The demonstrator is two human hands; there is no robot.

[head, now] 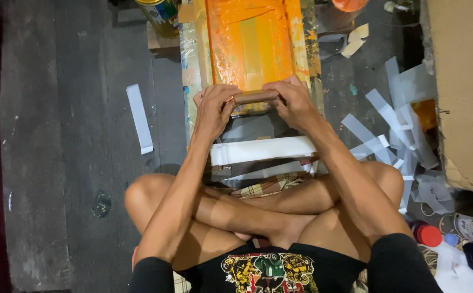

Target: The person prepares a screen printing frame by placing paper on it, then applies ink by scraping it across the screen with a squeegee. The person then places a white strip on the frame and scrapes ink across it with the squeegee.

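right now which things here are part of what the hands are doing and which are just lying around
In use: left hand, right hand, brown squeegee handle, orange-inked screen frame.

Lying about: white paper strips, single strip, red-capped bottle, tin can, cardboard box.

**Surroundings: floor litter and containers**

White paper strip (139,118) lies on dark floor (57,163), left. Heap of pale strips (399,135) right, beside cardboard box (464,92). Can (160,15) stands far left. Red-capped bottle (429,236) near right.
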